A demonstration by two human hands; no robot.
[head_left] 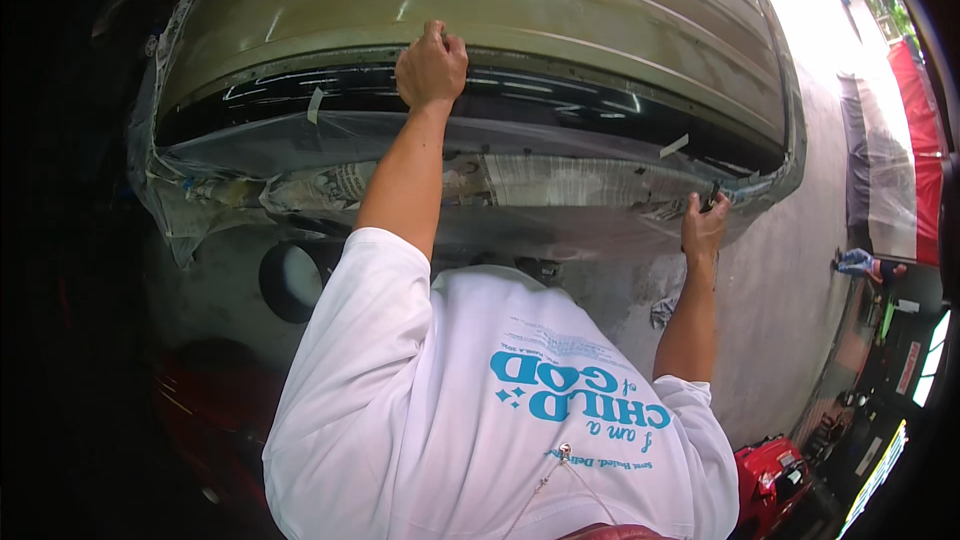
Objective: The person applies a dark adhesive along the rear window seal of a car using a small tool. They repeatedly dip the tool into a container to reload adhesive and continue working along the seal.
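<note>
A vehicle's roof (480, 0), dull olive and streaked, curves across the top of the view, with a glossy black glass band (540, 90) along its near edge. My left hand (432, 68) is closed over the seam between the roof and that band. Its fingertips are turned away, so whatever they grip is hidden. Lower and to the right, my right hand (706, 222) reaches the masked corner of the vehicle. Its thumb and fingers close around a small black thing too small to name. Newspaper (560, 180) and clear plastic sheeting (250, 145) cover the part below the glass.
Strips of pale tape (674, 146) stick to the glass edge. Around the vehicle lies a grey concrete floor (775, 290). A round dark-rimmed object (291, 280) stands below left. At lower right is a red machine (770, 485); a red and grey sheet (912, 150) hangs farther right.
</note>
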